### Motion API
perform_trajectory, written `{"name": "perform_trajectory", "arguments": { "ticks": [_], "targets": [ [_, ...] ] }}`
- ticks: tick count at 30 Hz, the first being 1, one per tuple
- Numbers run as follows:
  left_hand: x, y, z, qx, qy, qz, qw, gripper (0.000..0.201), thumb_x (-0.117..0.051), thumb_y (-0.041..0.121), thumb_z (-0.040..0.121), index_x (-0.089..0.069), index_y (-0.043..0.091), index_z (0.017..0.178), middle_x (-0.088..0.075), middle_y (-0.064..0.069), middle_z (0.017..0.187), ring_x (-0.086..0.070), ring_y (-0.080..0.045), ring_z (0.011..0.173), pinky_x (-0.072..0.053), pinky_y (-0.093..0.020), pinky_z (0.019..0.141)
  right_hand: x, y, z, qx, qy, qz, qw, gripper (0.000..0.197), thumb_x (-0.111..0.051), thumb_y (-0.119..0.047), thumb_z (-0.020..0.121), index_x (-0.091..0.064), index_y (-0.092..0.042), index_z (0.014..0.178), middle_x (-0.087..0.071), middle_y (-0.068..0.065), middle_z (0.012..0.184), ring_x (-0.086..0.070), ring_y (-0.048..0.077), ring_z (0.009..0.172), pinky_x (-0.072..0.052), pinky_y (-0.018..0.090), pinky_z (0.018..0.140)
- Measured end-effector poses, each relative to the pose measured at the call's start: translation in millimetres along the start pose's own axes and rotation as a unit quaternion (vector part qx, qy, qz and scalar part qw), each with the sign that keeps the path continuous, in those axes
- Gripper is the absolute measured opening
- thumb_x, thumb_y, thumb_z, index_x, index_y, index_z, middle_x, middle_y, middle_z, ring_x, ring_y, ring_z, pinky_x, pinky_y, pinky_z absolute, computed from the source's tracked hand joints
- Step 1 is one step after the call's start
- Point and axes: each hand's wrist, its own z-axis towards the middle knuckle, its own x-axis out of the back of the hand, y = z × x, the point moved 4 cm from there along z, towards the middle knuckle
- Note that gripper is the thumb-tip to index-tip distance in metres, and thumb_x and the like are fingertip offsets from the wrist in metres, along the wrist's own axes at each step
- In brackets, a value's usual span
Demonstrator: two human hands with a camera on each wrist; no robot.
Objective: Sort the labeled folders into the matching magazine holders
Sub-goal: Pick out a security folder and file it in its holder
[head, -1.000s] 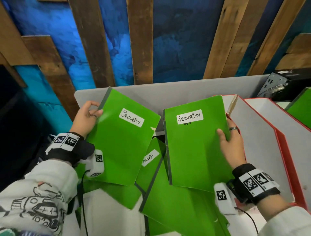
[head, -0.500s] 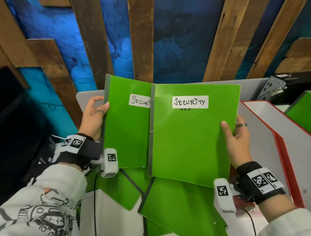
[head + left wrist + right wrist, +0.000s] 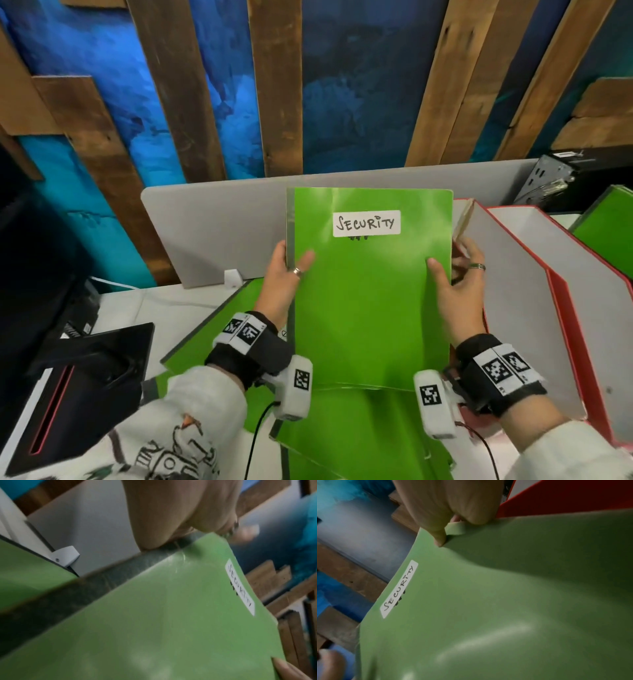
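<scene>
SECURITY folder held upright at centre, left hand on its left edge, right hand on its right edge. Loose folders lie on the counter beneath and before it. Magazine holders stand just right. Partition stands behind. Box lies far left.

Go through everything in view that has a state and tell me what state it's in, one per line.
SECURITY folder: closed, held upright.
Left hand: grips the folder's spine edge.
Right hand: grips its right edge.
Folders on the desk: closed, lying flat, overlapping.
Nearest magazine holder: open-topped, contents unseen.
</scene>
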Motion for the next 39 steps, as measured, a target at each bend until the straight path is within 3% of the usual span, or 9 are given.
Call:
{"name": "perform_trajectory", "arguments": {
  "ticks": [2,6,9,15,23,27,29,32,39],
  "targets": [
    [-2,-3,-1,0.002,0.002,0.02,1.0,0.041,-0.068,0.014,0.079,-0.048,0.038,0.106,-0.062,0.008,0.117,-0.058,-0.018,0.115,-0.043,-0.048,0.104,1,7,0,-0.041,-0.002,0.033,0.999,0.064,-0.068,-0.015,0.083,-0.034,-0.04,0.131,-0.056,0.017,0.118,-0.062,0.007,0.091,-0.049,0.033,0.089],
    [1,-5,2,-0.026,-0.003,0.046,0.999,0.056,-0.072,0.009,0.075,-0.046,0.03,0.119,-0.059,-0.002,0.129,-0.058,-0.02,0.118,-0.045,-0.049,0.102,0,8,-2,-0.086,-0.088,0.146,0.982,0.06,-0.071,-0.01,0.074,-0.046,-0.016,0.129,-0.072,-0.005,0.105,-0.068,0.014,0.098,-0.055,0.028,0.084],
    [5,-17,2,-0.011,-0.007,0.062,0.998,0.057,-0.078,0.007,0.067,-0.051,0.03,0.112,-0.064,0.0,0.12,-0.062,-0.018,0.111,-0.048,-0.046,0.099,0,21,-12,-0.143,-0.165,0.159,0.963,0.05,-0.077,-0.018,0.065,-0.062,-0.016,0.112,-0.073,0.0,0.106,-0.069,0.021,0.099,-0.057,0.028,0.077],
    [20,-53,0,0.066,-0.048,0.098,0.992,0.048,-0.08,0.005,0.061,-0.062,0.025,0.1,-0.072,0.01,0.097,-0.067,-0.014,0.103,-0.055,-0.028,0.086,5,48,-23,-0.234,-0.266,0.142,0.924,0.093,-0.094,-0.037,0.038,-0.06,-0.007,0.12,-0.066,0.014,0.119,-0.065,0.03,0.107,-0.055,0.039,0.089],
    [19,-44,10,0.057,-0.098,0.077,0.99,0.034,-0.076,-0.001,0.066,-0.068,0.02,0.092,-0.074,0.013,0.086,-0.071,-0.003,0.079,-0.055,-0.015,0.066,11,4,-25,-0.182,-0.374,-0.016,0.909,0.058,-0.079,-0.026,0.068,-0.054,-0.028,0.12,-0.068,-0.011,0.113,-0.065,0.001,0.102,-0.053,0.015,0.076],
    [19,-25,21,0.059,-0.146,0.067,0.985,0.066,-0.091,0.037,0.029,-0.07,0.023,0.09,-0.076,0.009,0.084,-0.072,-0.006,0.079,-0.056,-0.018,0.064,19,-26,-25,-0.139,-0.431,-0.155,0.878,0.044,-0.068,-0.041,0.072,-0.051,-0.042,0.112,-0.068,-0.018,0.101,-0.066,-0.001,0.076,-0.05,0.015,0.057],
    [15,-16,26,0.062,-0.171,0.075,0.981,0.08,-0.092,0.042,0.019,-0.069,0.02,0.093,-0.076,0.008,0.084,-0.072,-0.008,0.078,-0.057,-0.02,0.062,24,-38,-27,-0.142,-0.443,-0.177,0.867,0.035,-0.066,-0.038,0.078,-0.051,-0.041,0.11,-0.072,-0.016,0.078,-0.057,0.003,0.049,-0.046,0.017,0.046],
    [4,-2,30,0.059,-0.204,0.094,0.973,0.069,-0.089,0.029,0.029,-0.066,0.018,0.093,-0.075,0.01,0.079,-0.072,-0.009,0.073,-0.056,-0.02,0.059,31,-54,-30,-0.169,-0.444,-0.18,0.861,0.019,-0.059,-0.03,0.088,-0.053,-0.033,0.106,-0.071,-0.014,0.062,-0.055,0.008,0.038,-0.046,0.019,0.04],
    [-34,25,32,0.024,-0.218,0.074,0.973,0.091,-0.093,0.046,0.016,-0.067,0.019,0.098,-0.076,0.006,0.088,-0.072,-0.011,0.081,-0.057,-0.024,0.062,62,-97,-28,-0.186,-0.41,-0.171,0.876,0.019,-0.055,-0.035,0.087,-0.054,-0.029,0.105,-0.076,-0.006,0.08,-0.067,0.026,0.051,-0.056,0.028,0.049]
  ]
}}
